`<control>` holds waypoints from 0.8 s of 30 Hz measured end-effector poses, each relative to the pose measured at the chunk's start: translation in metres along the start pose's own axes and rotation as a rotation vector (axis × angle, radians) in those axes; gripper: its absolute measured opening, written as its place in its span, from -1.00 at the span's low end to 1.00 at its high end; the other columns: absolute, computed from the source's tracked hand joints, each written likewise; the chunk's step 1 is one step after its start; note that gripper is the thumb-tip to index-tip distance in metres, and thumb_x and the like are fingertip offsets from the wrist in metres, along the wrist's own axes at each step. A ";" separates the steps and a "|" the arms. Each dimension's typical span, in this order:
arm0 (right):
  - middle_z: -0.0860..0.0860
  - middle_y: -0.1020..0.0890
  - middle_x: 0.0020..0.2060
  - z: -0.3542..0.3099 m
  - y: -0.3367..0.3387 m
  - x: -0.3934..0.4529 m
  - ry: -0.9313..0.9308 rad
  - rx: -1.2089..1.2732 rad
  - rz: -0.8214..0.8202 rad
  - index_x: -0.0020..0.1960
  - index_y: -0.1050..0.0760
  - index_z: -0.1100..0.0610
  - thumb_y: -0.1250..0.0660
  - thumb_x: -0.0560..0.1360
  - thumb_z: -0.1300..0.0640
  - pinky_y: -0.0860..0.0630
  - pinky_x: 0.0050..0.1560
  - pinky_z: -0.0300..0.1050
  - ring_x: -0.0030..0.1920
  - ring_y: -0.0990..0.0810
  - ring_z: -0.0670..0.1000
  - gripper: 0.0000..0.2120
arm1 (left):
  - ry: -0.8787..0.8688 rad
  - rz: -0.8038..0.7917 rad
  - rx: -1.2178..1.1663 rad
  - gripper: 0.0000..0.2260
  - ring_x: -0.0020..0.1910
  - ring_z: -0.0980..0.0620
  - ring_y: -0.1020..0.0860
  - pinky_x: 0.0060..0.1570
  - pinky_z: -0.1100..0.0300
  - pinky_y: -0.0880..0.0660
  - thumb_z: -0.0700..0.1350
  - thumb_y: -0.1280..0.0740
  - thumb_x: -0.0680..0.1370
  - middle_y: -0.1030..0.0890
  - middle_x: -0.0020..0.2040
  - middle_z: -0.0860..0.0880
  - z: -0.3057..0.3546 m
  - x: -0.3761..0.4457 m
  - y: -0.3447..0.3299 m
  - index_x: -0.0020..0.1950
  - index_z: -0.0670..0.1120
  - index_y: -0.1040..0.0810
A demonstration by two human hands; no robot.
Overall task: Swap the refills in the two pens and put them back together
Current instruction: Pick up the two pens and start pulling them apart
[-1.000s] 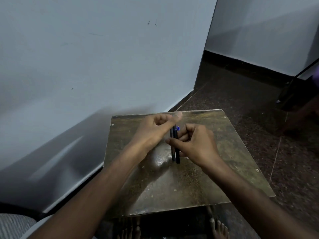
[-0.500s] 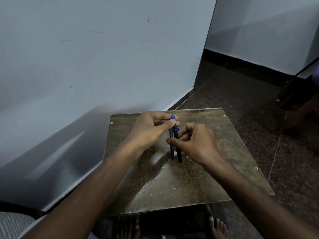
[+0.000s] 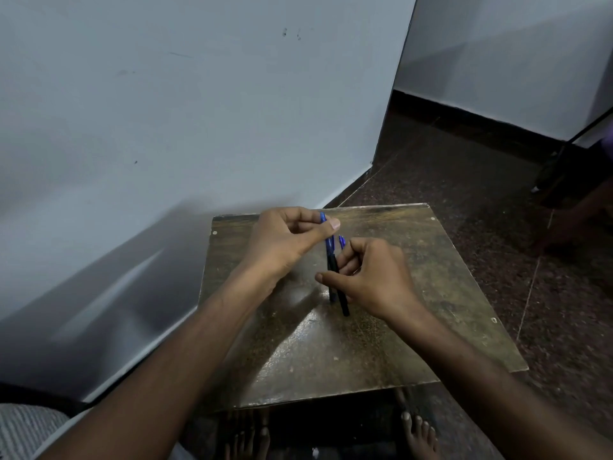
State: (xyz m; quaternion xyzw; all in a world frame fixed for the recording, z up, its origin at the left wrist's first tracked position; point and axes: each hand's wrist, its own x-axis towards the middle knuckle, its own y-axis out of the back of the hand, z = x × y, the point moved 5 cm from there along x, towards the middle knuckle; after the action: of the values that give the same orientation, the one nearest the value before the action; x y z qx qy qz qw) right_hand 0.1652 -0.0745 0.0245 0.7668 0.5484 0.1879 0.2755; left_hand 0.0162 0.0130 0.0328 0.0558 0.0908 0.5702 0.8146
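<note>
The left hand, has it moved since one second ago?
Yes. The left hand has gone up toward the table's far edge, pulling a blue pen part upward.

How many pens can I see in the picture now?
2. Both stand side by side over the table, in the right hand. The left pen has its blue top pinched by the left hand; the right pen is beside it.

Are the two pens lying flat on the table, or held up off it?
Held up, near upright. The right hand grips both pens mid-barrel; the left hand pinches one's blue top. Their lower ends hang above the table.
</note>
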 end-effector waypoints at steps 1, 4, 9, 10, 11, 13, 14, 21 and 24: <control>-0.03 -0.74 -0.39 0.000 -0.002 -0.001 0.011 -0.018 -0.002 -0.22 -0.62 0.03 -0.76 0.33 0.02 -0.76 -0.21 0.01 -0.36 -0.75 -0.10 -0.69 | 0.008 0.034 -0.026 -0.80 -0.06 0.18 -0.77 0.02 0.21 -0.59 0.05 -0.65 0.47 -0.82 -0.13 0.06 0.000 0.001 0.002 0.01 0.00 -0.80; -0.05 -0.74 -0.39 -0.001 -0.003 -0.002 0.023 -0.059 -0.018 -0.22 -0.63 0.02 -0.76 0.32 0.00 -0.71 -0.26 -0.14 -0.38 -0.73 -0.14 -0.69 | -0.012 0.103 -0.065 -0.77 -0.08 0.23 -0.75 -0.08 0.27 -0.61 0.08 -0.63 0.49 -0.81 -0.12 0.07 0.001 0.008 0.011 0.04 0.00 -0.78; -0.06 -0.74 -0.37 0.002 -0.001 0.000 0.003 -0.102 -0.038 -0.21 -0.63 0.02 -0.75 0.33 -0.01 -0.58 -0.35 -0.36 -0.34 -0.73 -0.16 -0.70 | 0.010 0.201 -0.162 -0.81 -0.16 0.11 -0.75 -0.14 0.24 -0.70 0.00 -0.60 0.53 -0.80 -0.19 -0.02 -0.006 0.020 0.040 0.03 -0.09 -0.77; -0.06 -0.74 -0.37 0.002 0.000 0.000 0.004 -0.104 -0.034 -0.20 -0.64 0.03 -0.75 0.34 -0.01 -0.60 -0.34 -0.34 -0.34 -0.74 -0.16 -0.70 | 0.017 0.199 -0.087 -0.83 -0.20 0.12 -0.75 -0.16 0.26 -0.71 0.00 -0.61 0.53 -0.79 -0.23 0.00 -0.009 0.022 0.044 -0.01 -0.08 -0.77; -0.06 -0.74 -0.36 0.002 0.000 0.000 0.004 -0.105 -0.031 -0.19 -0.64 0.03 -0.75 0.34 -0.02 -0.62 -0.32 -0.32 -0.33 -0.74 -0.16 -0.70 | 0.025 0.200 0.024 -0.84 -0.27 0.14 -0.74 -0.18 0.27 -0.71 0.01 -0.62 0.53 -0.78 -0.28 0.03 -0.013 0.023 0.047 -0.04 -0.06 -0.77; -0.06 -0.75 -0.35 0.001 0.001 0.000 0.005 -0.105 -0.028 -0.18 -0.65 0.04 -0.74 0.34 -0.02 -0.66 -0.30 -0.26 -0.34 -0.74 -0.16 -0.70 | 0.025 0.212 0.268 -0.83 -0.36 0.15 -0.73 -0.17 0.24 -0.72 0.03 -0.63 0.52 -0.75 -0.36 0.07 -0.019 0.024 0.051 -0.12 -0.03 -0.74; -0.06 -0.75 -0.35 0.001 0.001 0.000 0.005 -0.107 -0.030 -0.17 -0.66 0.05 -0.74 0.34 -0.03 -0.67 -0.29 -0.24 -0.34 -0.74 -0.16 -0.70 | 0.023 0.217 0.352 -0.81 -0.35 0.12 -0.75 -0.14 0.16 -0.74 0.03 -0.64 0.51 -0.74 -0.37 0.05 -0.023 0.026 0.052 -0.14 -0.02 -0.72; -0.06 -0.74 -0.37 0.000 0.002 -0.001 0.016 -0.102 -0.038 -0.19 -0.65 0.03 -0.74 0.35 -0.02 -0.64 -0.35 -0.28 -0.37 -0.72 -0.19 -0.71 | 0.062 0.191 0.561 -0.74 -0.23 0.01 -0.76 -0.03 -0.04 -0.74 0.08 -0.66 0.46 -0.76 -0.29 -0.02 -0.041 0.038 0.042 -0.17 -0.02 -0.67; -0.06 -0.74 -0.37 0.001 0.002 0.000 0.009 -0.080 -0.045 -0.19 -0.65 0.03 -0.74 0.35 -0.01 -0.60 -0.37 -0.33 -0.37 -0.72 -0.20 -0.72 | 0.066 0.182 0.590 -0.75 -0.27 0.06 -0.75 0.00 0.03 -0.73 0.10 -0.63 0.49 -0.76 -0.30 -0.02 -0.040 0.039 0.043 -0.13 -0.04 -0.70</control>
State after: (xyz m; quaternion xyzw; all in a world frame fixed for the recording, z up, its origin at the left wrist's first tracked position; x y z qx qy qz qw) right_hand 0.1678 -0.0756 0.0249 0.7418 0.5587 0.2071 0.3078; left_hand -0.0184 0.0640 -0.0018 0.2792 0.2732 0.5915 0.7054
